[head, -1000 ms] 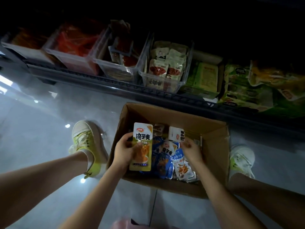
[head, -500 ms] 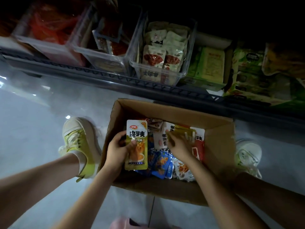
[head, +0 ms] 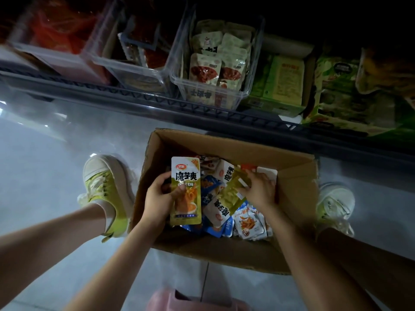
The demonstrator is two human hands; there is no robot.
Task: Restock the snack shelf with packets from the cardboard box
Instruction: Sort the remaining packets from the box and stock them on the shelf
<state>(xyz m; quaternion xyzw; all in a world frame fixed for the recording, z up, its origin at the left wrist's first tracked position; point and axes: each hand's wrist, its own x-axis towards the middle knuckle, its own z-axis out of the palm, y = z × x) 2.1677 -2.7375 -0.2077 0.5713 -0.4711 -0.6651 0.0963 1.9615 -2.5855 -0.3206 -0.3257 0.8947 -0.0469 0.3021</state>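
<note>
Packets (head: 249, 223) lie in a loose heap inside the cardboard box (head: 213, 250), which stands open on the floor (head: 45, 164) at the centre of the frame, just below the snack shelf (head: 157, 102) that runs across the upper part. Your left hand (head: 158, 196) grasps a tall yellow packet (head: 186, 191) with black lettering, fingers behind it and thumb across its front, holding it upright over the left side of the box, above the heap. Your right hand (head: 258, 189) is inside the box to the right of centre, fingers curled onto a yellow-green packet (head: 233, 187) that lies tilted on top of the heap, gripped at its right edge. Around it sit blue packets (head: 208, 187) and white ones, jumbled at all angles. On the shelf, a clear bin (head: 247, 90) at upper centre holds beige packets (head: 204, 68) with red pictures, stacked in rows. To its left another clear bin (head: 139, 72) holds dark red packs, and a further bin with red contents (head: 56, 34) sits at the upper left, too blurred to read. Right of the beige packets stands a green carton (head: 285, 81), then large green bags (head: 350, 104) at the far right. Your yellow-green shoe (head: 105, 187) stands beside the box on its left, your white shoe (head: 334, 203) beside it on its right, and something pink (head: 179, 299) shows at the bottom edge
</note>
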